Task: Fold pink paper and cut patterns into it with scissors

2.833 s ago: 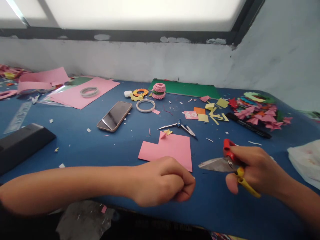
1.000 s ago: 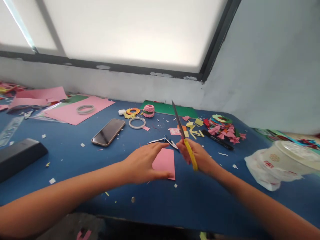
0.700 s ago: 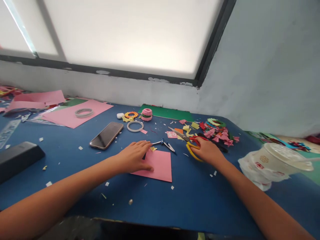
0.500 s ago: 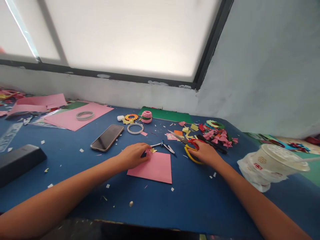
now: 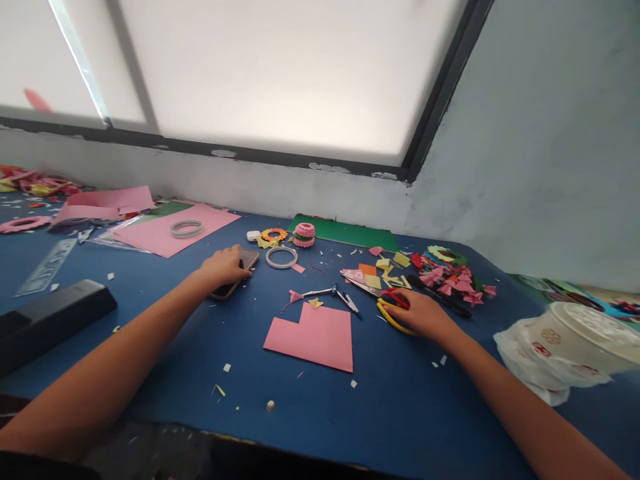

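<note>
My left hand (image 5: 223,268) is over a smartphone (image 5: 250,256) lying on the blue table, fingers curled across it and hiding its middle. Red and yellow scissors (image 5: 392,299) are in my right hand (image 5: 420,312), blades pointing left and away from me. Between both hands lies a pink sheet of paper (image 5: 315,339) with a notch at its upper left corner. Just beyond the sheet are a folded yellow paper piece (image 5: 316,303), a small pink folded piece (image 5: 295,296) and a metal drawing compass (image 5: 335,290) with its legs spread.
A roll of tape (image 5: 281,258) and a pink-green paper ring stack (image 5: 304,235) sit farther back. Pink paper flowers (image 5: 455,279) pile up at right, near a bagged paper bowl (image 5: 560,340). A black box-like object (image 5: 55,320) and a clear ruler (image 5: 47,267) lie left.
My left hand has moved from the pink sheet leftward to the smartphone, leaving the small folded pieces on the table. My right hand stays on the scissors. The view has shifted slightly left.
</note>
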A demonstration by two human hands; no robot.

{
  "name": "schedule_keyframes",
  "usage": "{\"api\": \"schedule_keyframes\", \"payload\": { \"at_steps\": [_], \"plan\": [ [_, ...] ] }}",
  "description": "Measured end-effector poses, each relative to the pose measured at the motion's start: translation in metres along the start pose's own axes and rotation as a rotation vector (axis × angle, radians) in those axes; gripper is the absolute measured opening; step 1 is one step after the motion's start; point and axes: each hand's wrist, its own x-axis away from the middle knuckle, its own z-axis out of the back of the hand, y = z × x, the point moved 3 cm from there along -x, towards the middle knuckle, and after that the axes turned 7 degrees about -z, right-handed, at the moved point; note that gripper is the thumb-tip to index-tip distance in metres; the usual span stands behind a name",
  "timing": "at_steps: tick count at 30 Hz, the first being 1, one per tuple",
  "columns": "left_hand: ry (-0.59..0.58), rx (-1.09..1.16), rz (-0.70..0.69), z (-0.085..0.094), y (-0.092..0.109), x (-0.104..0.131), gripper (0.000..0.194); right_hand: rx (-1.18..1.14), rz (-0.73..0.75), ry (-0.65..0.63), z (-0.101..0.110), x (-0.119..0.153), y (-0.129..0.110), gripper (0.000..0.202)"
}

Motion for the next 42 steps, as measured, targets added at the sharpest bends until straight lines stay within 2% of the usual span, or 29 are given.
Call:
{"api": "schedule_keyframes", "payload": {
  "at_steps": [2, 4, 13, 17, 19, 21, 25, 30, 42],
  "plan": [
    [-0.042, 0.018, 0.063, -0.002, -0.016, -0.009, 0.079, 0.000, 0.004, -0.006, 0.000, 0.000, 0.000, 0.050],
    [-0.040, 0.034, 0.105, -0.004, -0.023, -0.014, 0.083, -0.006, 0.004, -0.010, 0.000, 0.000, 0.000, 0.050],
    [-0.021, 0.055, 0.146, -0.004, -0.027, -0.013, 0.105, 0.006, -0.008, -0.026, -0.002, -0.001, 0.002, 0.051],
    [-0.049, 0.061, 0.124, -0.003, -0.033, -0.014, 0.109, -0.004, -0.014, -0.031, -0.005, -0.002, 0.004, 0.054],
    [-0.070, 0.136, 0.130, -0.002, -0.038, -0.016, 0.108, -0.007, -0.015, -0.032, -0.007, -0.003, 0.006, 0.055],
    [-0.076, 0.261, 0.157, 0.000, -0.042, -0.017, 0.101, -0.007, -0.015, -0.032, -0.009, -0.004, 0.008, 0.056],
    [-0.069, 0.485, 0.209, 0.006, -0.046, -0.014, 0.071, -0.002, -0.011, -0.024, -0.011, -0.004, 0.008, 0.055],
    [-0.068, 0.550, 0.232, 0.010, -0.045, -0.011, 0.043, 0.009, -0.014, -0.040, -0.010, -0.003, 0.006, 0.058],
    [-0.136, 0.577, 0.197, -0.001, -0.067, -0.020, 0.031, -0.031, -0.010, -0.013, -0.017, -0.006, 0.011, 0.057]
  ]
}}
